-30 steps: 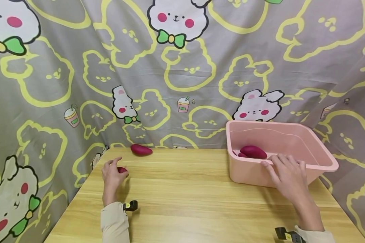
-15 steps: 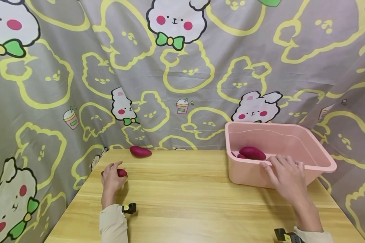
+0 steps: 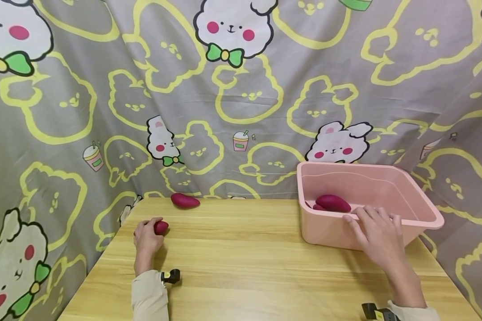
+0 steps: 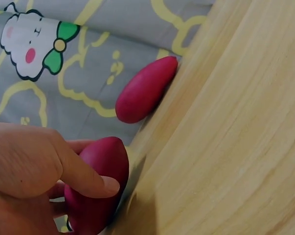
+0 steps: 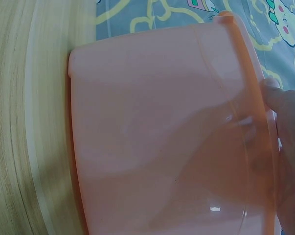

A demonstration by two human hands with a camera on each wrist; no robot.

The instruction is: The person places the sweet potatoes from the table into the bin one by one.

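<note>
Head view: a left hand (image 3: pixel 146 238) curls around a magenta sweet potato (image 3: pixel 161 228) at the left side of a wood-grain table (image 3: pixel 241 258), its grip closed to the tuber's thickness. The held piece lies crosswise, its long axis running roughly left to right, near parallel to the table's far edge, with one end showing beyond the fingers on the right. The left wrist view shows the thumb (image 4: pixel 107 186) laid across its side; whether its underside touches the wood cannot be told.

Just beyond, a second sweet potato (image 3: pixel 184 200) rests by the far edge, also lying lengthwise left to right, its narrower end pointing right.

At right, a right hand (image 3: pixel 379 234) grips the near rim of a pink bin (image 3: pixel 329 229), fingers hooked over the top and thumb on the outer side. Inside, toward the left, lies a large sweet potato (image 3: pixel 333 203), its long axis left to right and its tapered end dipping right; against it sits another tuber (image 3: pixel 318 207), mostly hidden by the near wall. A patterned gray curtain (image 3: pixel 249 98) hangs behind.
</note>
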